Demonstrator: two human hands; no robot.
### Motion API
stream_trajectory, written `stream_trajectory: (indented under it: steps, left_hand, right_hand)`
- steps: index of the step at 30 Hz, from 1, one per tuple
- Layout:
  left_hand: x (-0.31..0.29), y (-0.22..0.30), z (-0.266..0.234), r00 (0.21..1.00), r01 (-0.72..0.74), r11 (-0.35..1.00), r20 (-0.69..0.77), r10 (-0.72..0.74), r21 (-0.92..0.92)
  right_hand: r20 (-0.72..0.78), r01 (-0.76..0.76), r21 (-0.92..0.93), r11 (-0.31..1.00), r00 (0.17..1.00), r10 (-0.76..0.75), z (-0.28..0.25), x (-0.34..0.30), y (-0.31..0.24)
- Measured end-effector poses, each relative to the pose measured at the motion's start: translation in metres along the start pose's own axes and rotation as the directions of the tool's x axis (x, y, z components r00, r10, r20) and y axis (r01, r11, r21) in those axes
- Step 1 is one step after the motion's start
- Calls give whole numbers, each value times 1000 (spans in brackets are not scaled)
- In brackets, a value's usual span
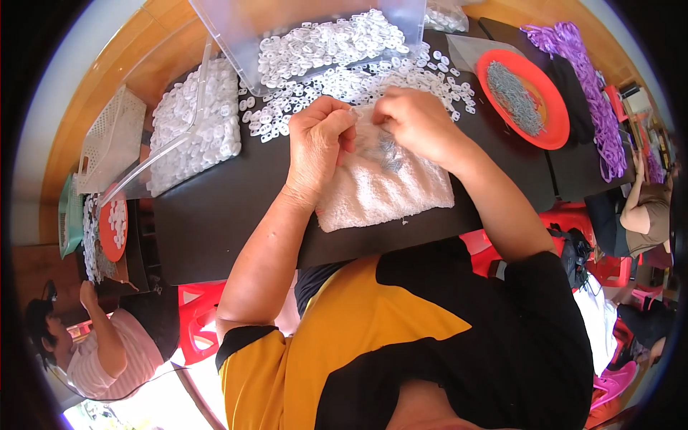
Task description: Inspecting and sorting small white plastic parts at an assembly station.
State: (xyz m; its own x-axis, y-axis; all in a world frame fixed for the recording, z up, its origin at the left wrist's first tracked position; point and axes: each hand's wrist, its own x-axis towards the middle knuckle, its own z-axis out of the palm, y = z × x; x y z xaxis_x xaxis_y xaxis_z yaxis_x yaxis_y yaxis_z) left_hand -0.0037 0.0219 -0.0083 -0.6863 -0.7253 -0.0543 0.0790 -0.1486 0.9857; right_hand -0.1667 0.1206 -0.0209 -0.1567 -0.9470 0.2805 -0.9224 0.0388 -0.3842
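Observation:
A folded pale towel point(387, 195) lies at the table's near edge, with a small heap of thin grey metal pieces point(389, 154) on it. Above the towel's left side, my left hand point(321, 136) is closed, thumb against curled index finger; a whitish bit shows at its fingertips, too small to name. My right hand point(423, 127) hovers over the towel's far right part, fingers curled down and closed. What it pinches, if anything, is hidden. Just beyond both hands spread many small white plastic pieces with holes point(301, 100), loose on the dark table.
A clear plastic bin point(247, 64) of white pieces stands at the back. Left of it lies a bulging clear bag point(197, 118) of them. A red plate point(552, 115) of grey metal pieces and purple ribbons point(584, 79) lie right. Co-workers sit at the left point(118, 351) and right point(638, 222).

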Motion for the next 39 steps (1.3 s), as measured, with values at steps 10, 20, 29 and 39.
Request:
stream_trajectory:
  steps: [10, 20, 29, 39]
  left_hand:
    - [-1, 4, -1, 995, 69, 992, 66, -77, 106]
    - [2, 2, -3, 976, 134, 989, 164, -142, 60]
    - [2, -3, -3, 987, 122, 990, 98, -128, 65]
    - [9, -6, -5, 989, 102, 994, 103, -104, 31]
  right_hand:
    - [-237, 237, 147, 960, 951, -198, -11, 5, -18]
    - [-221, 82, 239, 968, 975, -28, 3, 0, -19]
    - [-6, -114, 66, 991, 993, 115, -29, 41, -1]
    - [-125, -294, -377, 878, 956, 266, 37, 163, 39]
